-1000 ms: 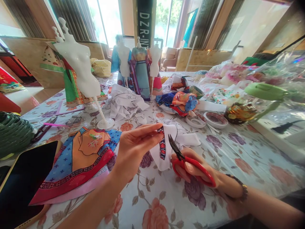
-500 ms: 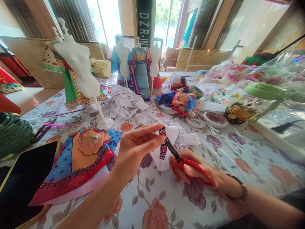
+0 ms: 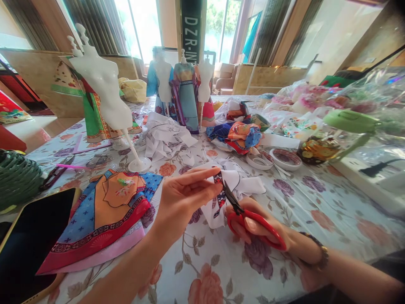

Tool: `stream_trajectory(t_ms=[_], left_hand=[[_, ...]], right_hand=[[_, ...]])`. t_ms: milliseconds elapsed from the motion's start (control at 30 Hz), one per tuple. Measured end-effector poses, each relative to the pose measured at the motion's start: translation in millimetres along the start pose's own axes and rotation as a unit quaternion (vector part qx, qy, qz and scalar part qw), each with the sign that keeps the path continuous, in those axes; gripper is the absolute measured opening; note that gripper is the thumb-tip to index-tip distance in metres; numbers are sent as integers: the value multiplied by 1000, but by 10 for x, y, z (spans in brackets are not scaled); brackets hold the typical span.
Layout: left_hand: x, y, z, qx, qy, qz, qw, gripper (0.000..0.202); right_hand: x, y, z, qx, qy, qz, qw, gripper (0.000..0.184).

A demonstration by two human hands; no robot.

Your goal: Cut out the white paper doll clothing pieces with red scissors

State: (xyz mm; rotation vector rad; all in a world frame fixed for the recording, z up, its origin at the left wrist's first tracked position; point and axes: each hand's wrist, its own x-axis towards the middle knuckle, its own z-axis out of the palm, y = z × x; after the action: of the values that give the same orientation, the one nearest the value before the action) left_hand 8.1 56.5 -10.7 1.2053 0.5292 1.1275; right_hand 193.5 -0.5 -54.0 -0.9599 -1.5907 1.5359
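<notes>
My left hand (image 3: 186,196) pinches the top of a narrow patterned fabric strip (image 3: 219,203) in dark blue, red and white. In my right hand (image 3: 253,223) are red-handled scissors (image 3: 265,231), their dark blades pointing up and left against the strip's right edge, close to my left fingertips. Whether the blades are parted is hard to make out. White fabric scraps (image 3: 210,215) lie just behind the strip. To the left, a small doll-sized garment (image 3: 122,198) in orange, blue and red lies flat on the flowered tablecloth (image 3: 177,278).
A white mannequin (image 3: 103,86) stands at left, with dressed mannequins (image 3: 186,93) further back. A phone (image 3: 31,240) lies at the left edge. White scraps (image 3: 169,137), tape rolls (image 3: 286,159), colourful fabric (image 3: 240,133) and a green-lidded container (image 3: 351,120) occupy the far side.
The patterned strip has shifted slightly right and its lower end has tilted and twisted. The scissors stay at its edge; both hands have barely moved.
</notes>
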Motion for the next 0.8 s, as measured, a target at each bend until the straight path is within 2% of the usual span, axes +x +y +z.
stream_trajectory(t_ms=[233,567,800], left_hand=[[-28,-32,8,24,29,-3,999,22],[-23,0,59,50,58,45,996,26],[-32,20,64,78,67,49,994,25]], right_hand=[[-6,28,17,17,13,-19,1000,56],[-22,82,5,6,20,-24,1000,56],[-5,32,54,49,39,6,998,57]])
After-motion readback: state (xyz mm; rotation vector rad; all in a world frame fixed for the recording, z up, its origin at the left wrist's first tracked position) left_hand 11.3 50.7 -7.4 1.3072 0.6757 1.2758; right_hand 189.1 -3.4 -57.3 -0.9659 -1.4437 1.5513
